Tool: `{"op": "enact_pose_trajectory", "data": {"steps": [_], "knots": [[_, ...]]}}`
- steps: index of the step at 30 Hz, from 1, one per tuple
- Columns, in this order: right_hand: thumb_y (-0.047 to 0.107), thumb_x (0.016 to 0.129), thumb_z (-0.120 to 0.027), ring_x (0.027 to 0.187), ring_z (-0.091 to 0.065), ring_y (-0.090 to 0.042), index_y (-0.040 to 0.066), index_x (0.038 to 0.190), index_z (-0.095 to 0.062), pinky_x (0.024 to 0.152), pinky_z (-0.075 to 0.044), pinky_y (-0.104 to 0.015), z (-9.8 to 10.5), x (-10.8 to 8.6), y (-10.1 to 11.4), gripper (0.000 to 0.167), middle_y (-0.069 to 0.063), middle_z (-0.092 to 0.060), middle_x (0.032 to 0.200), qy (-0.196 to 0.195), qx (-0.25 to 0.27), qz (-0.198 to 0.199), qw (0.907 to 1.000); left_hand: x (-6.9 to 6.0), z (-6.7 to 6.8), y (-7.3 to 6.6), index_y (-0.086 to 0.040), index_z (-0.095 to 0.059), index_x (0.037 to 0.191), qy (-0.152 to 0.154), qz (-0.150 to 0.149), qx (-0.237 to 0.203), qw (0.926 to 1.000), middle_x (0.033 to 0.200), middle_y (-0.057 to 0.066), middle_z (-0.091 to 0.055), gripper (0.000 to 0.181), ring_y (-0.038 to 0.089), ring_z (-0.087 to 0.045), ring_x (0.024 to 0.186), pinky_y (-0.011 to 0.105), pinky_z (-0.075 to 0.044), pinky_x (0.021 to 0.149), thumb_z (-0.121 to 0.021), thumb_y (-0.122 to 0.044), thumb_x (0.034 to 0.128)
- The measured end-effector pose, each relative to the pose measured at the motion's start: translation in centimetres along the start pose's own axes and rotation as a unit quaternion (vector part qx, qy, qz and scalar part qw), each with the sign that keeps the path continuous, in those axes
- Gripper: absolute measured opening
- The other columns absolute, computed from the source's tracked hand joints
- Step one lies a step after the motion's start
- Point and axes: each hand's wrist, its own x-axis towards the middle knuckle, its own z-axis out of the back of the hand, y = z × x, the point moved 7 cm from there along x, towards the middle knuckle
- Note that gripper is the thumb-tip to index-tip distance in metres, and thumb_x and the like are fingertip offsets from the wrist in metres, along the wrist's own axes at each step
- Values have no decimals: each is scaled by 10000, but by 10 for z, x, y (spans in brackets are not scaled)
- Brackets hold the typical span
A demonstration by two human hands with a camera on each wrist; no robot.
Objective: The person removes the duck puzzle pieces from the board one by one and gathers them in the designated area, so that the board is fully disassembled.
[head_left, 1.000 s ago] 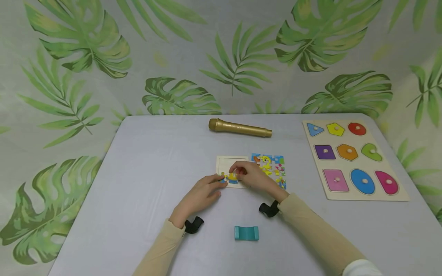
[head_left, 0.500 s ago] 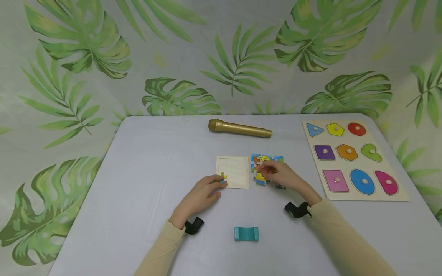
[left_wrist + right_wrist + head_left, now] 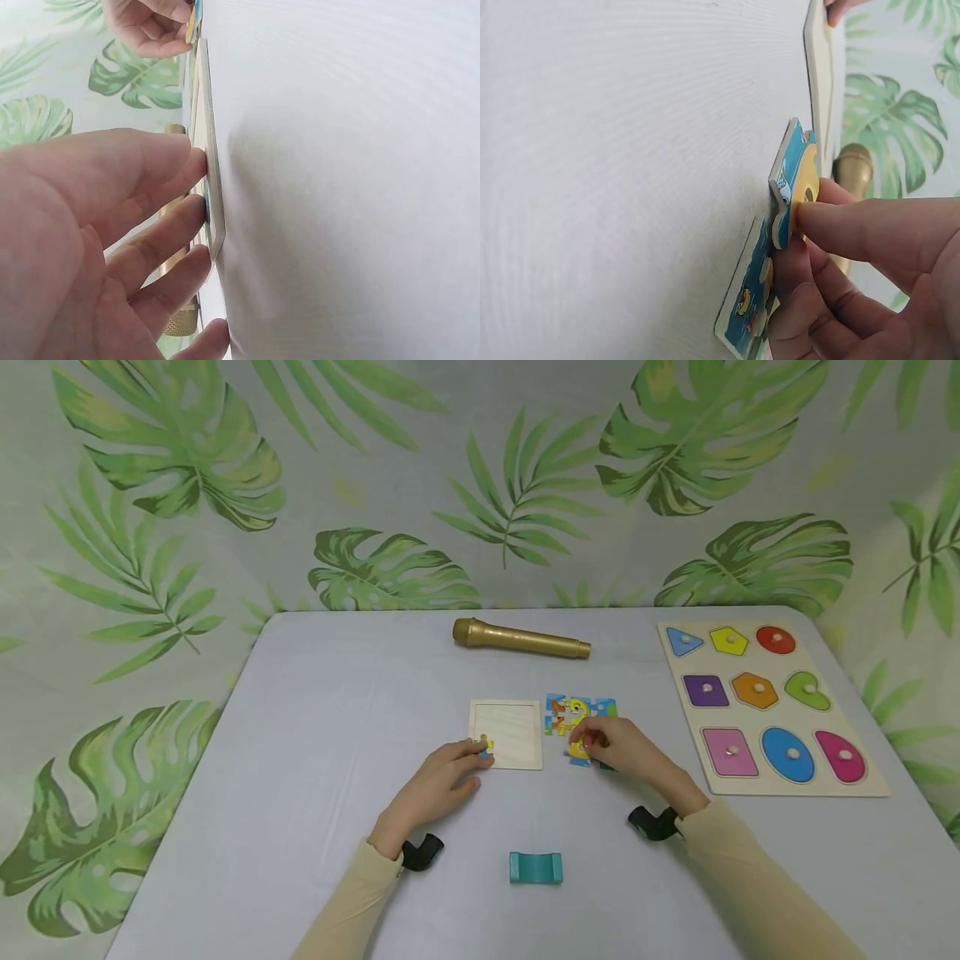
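My left hand [image 3: 437, 781] rests its extended fingertips on the lower left corner of a shallow wooden puzzle tray [image 3: 517, 735]. Beneath those fingertips lies one small puzzle piece [image 3: 485, 742], partly covered. To the right of the tray, my right hand [image 3: 617, 747] pinches a blue and yellow jigsaw piece [image 3: 799, 176] between thumb and fingers. In the right wrist view it looks tilted, beside another blue puzzle piece [image 3: 750, 300] on the table. Several joined pieces with a yellow duck picture [image 3: 577, 708] lie just beyond this hand, which hides some of them.
A gold microphone [image 3: 525, 640] lies behind the puzzle. At the right stands a wooden shape board [image 3: 776, 714] with knobbed coloured shapes. A teal block [image 3: 536, 867] sits near the front of the white table [image 3: 322, 693]. A leaf-print cloth [image 3: 525, 468] hangs behind.
My right hand has moved right, from over the tray to the duck pieces, taking the blue and yellow piece out of the tray area. My left hand has stayed put.
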Motion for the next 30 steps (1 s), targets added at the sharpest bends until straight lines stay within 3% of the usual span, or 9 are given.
{"op": "enact_pose_trajectory", "data": {"steps": [8,15,23,30], "knots": [[-98,835,-630,743,-483,-168,60,963,-675,630,-437,-289,-2,-1,10,208,-3,-542,806,-51,-626,166,9979,-1,0,1,-38,-618,1257,-52,-58,-40,10000,1388,149,-480,327,338,-377,1321,475,-305,1066,-612,-98,935],[-129,800,-649,764,-488,-177,56,975,-681,649,-451,-299,-4,-3,12,256,-28,-535,850,22,-975,358,9946,0,-1,4,-54,-610,1280,89,-38,36,9999,1411,126,-460,338,321,-367,1331,455,-291,1081,-600,-120,948],[-69,836,-649,787,-489,-183,61,985,-682,674,-457,-305,-1,-4,16,201,-14,-542,849,-51,-548,183,9983,0,1,3,-37,-596,1294,143,-61,151,9998,1419,132,-447,350,313,-367,1334,432,-297,1082,-589,-121,954],[-91,848,-600,757,-516,-171,-19,997,-655,635,-460,-272,-6,11,43,175,-31,-577,821,-50,192,713,9973,-3,6,5,-92,-662,1225,133,-155,346,9992,1424,139,-439,292,344,-365,1328,462,-307,1071,-612,-113,937]]}}
